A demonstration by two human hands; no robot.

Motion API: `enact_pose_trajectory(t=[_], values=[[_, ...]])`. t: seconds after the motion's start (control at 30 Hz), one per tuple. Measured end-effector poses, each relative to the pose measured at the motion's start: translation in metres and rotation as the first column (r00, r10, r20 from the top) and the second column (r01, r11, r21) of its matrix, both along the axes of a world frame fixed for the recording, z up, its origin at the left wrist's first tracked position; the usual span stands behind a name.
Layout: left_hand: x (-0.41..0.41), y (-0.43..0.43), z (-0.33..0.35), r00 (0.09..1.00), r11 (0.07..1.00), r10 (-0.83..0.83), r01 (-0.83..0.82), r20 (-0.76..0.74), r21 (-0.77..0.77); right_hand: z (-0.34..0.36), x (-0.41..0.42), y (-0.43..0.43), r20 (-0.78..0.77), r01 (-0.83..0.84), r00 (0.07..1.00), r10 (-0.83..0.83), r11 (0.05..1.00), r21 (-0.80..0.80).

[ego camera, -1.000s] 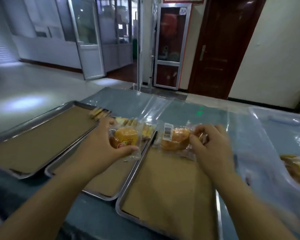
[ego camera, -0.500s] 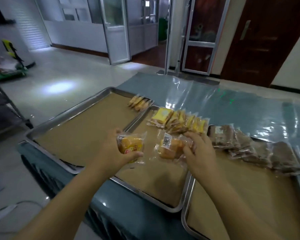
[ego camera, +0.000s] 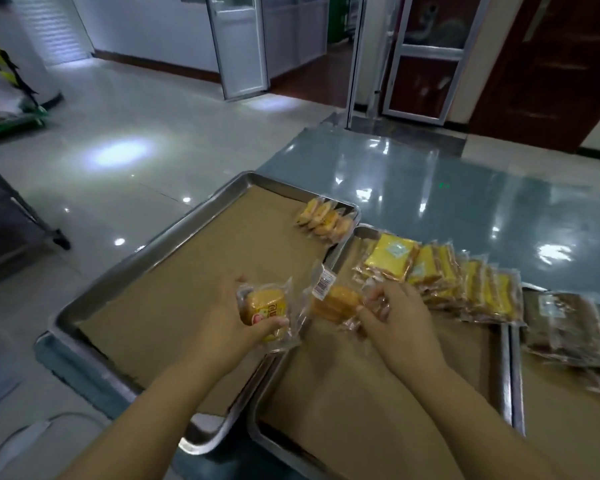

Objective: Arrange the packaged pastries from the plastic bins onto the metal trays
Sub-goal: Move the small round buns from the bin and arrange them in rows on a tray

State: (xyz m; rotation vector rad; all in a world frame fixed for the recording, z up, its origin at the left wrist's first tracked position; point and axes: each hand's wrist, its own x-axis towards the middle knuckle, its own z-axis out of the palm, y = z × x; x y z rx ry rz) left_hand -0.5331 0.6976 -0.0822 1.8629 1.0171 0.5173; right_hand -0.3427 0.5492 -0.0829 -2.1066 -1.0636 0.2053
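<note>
Pastry (ego camera: 336, 302) in right hand (ego camera: 399, 320) points barcode-end away.

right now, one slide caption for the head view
Left hand holds a wrapped bun, right hand a barcoded bun, above paper-lined trays.

Institutional food-packing hall, glossy tiled floor (ego camera: 136, 109), aluminium-framed glass doors (ego camera: 238, 46), metal trays (ego camera: 153, 243) (paper-lined)

Third tray (ego camera: 568, 438) and brown packets (ego camera: 568, 323) cut off at right edge. Barcode label (ego camera: 324, 283) on second packet (ego camera: 338, 303) unreadably small. Left hand (ego camera: 222, 327) covers part of the print on bun packet (ego camera: 265, 306).
</note>
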Motion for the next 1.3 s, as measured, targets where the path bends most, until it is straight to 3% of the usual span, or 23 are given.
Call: enact_pose_trajectory(t=[0.23,0.43,0.53,0.8,0.97,1.2,1.3], values=[[0.014,0.086,-0.020,0.997,0.995,-0.074,0.076,-0.033,0.066,0.000,-0.016,0.082,-0.009,0.077,0.997,-0.077,0.997,-0.026],[0.039,0.183,-0.028,0.972,0.962,-0.089,0.140,-0.217,0.234,-0.007,-0.035,0.165,-0.005,0.194,0.981,-0.196,0.974,-0.117],[0.053,0.217,-0.029,0.954,0.950,-0.156,0.216,-0.257,0.225,-0.009,-0.039,0.204,-0.010,0.171,0.985,-0.175,0.973,-0.157],[0.095,0.296,-0.036,0.929,0.929,-0.339,0.356,-0.151,0.104,-0.024,-0.018,0.291,0.026,0.128,0.992,-0.126,0.987,-0.094],[0.139,0.343,-0.042,0.923,0.901,-0.368,0.383,-0.111,0.205,-0.044,0.019,0.332,0.059,0.151,0.987,-0.147,0.987,-0.060],[0.186,0.366,-0.074,0.912,0.814,-0.255,0.382,-0.321,0.438,-0.078,0.055,0.358,0.049,0.164,0.986,-0.158,0.974,-0.156],[0.193,0.365,-0.084,0.898,0.787,-0.303,0.424,-0.319,0.448,-0.084,0.061,0.353,0.073,0.143,0.989,-0.132,0.973,-0.180]])
